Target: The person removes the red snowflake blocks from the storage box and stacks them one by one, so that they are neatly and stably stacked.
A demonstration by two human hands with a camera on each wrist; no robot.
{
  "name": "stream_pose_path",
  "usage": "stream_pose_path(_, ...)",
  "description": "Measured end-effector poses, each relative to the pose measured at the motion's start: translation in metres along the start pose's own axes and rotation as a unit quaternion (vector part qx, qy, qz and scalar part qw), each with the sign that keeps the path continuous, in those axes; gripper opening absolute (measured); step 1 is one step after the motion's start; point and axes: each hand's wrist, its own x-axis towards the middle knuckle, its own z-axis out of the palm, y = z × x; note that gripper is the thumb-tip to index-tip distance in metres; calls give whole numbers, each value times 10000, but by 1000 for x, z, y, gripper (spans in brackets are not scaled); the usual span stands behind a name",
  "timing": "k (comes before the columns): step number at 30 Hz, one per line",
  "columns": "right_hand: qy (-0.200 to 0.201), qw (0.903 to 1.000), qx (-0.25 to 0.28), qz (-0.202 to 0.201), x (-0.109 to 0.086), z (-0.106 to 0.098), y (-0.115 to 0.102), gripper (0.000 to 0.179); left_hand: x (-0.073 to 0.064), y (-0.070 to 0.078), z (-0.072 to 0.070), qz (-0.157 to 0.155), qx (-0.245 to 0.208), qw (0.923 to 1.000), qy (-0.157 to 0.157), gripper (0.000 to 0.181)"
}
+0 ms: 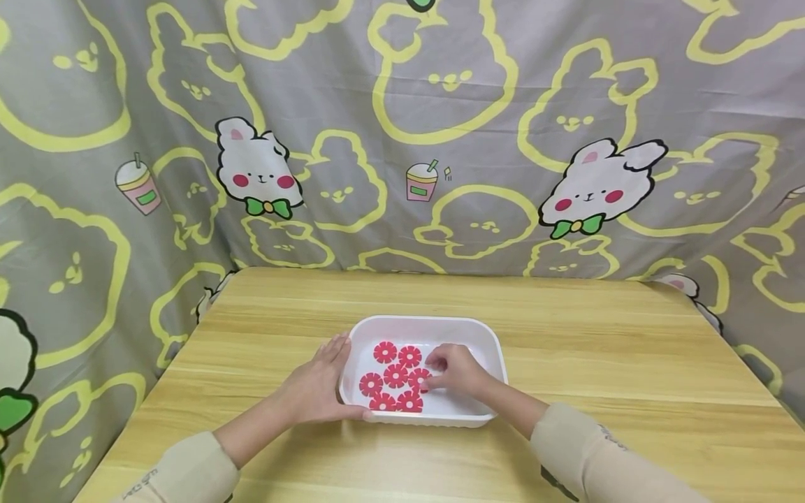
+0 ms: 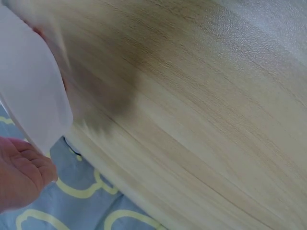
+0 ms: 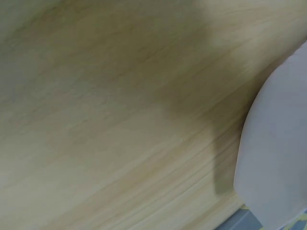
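Observation:
In the head view a white plastic tub holds several red notched discs with holes, like snowflake building pieces. My left hand rests against the tub's left end, its fingers along the outer wall and thumb along the front rim. The left wrist view shows part of a hand beside the tub wall. My right hand reaches inside, fingers bent and thumb apart from the index finger. The thumb tip touches or overlaps the right edge of a red disc. No hand shows in the right wrist view.
The tub stands on a wood-grain table. A grey curtain with yellow outlines and white cartoon animals hangs behind the table and along its left side. In the right wrist view the tub's outer wall shows at the right.

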Motion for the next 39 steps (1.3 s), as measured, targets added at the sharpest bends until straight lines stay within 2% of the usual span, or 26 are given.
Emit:
stream_pose_path(4,-139,9996,-129,-201,1,0,1,34,0,1,0,5,-22,10000,-5,117)
stream_pose_path(11,-652,9958,-415,-497,0,-7,5,34,0,1,0,18,19,10000,-1,117)
stream_pose_path(15,-744,9939,-481,-658,1,-8,6,30,0,1,0,-2,24,10000,-5,118)
stream_pose_path(30,-628,9924,-623,-856,3,-7,6,23,0,-2,1,30,58,10000,53,117)
stream_pose_path(39,-294,9957,-628,-618,4,-5,5,24,0,-2,2,33,39,10000,83,118)
